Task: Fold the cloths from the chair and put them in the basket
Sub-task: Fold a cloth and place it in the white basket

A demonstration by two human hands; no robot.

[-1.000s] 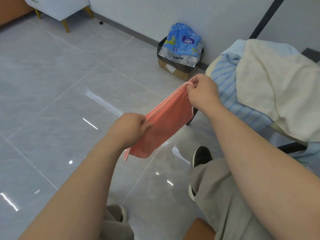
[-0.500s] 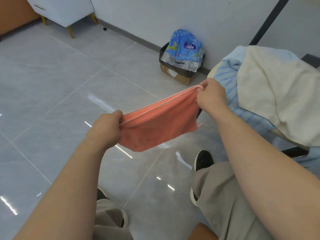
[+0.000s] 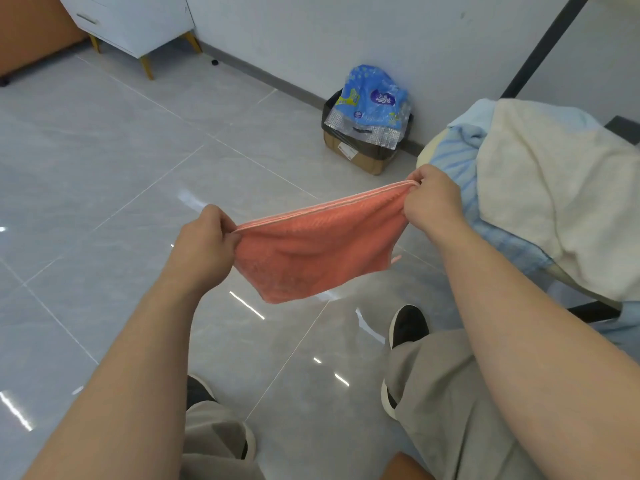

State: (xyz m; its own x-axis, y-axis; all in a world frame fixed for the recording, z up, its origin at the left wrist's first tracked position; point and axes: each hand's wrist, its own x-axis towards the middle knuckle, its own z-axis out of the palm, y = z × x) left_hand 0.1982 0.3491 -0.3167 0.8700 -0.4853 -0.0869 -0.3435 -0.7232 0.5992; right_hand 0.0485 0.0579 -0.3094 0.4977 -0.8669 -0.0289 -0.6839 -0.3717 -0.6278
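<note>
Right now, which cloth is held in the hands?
The orange cloth, pinched at its corners by the left hand and right hand; the cream cloth and blue striped cloth lie on the chair.

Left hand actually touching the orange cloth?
Touching. Head view: the left hand pinches the orange cloth at one end of its top hem.

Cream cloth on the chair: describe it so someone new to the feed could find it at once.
At the right edge of the view a dark-framed chair is heaped with cloths. The cream cloth lies on top of the heap. It alone is plain off-white; its neighbours are a blue striped cloth and a pale blue cloth.
</note>
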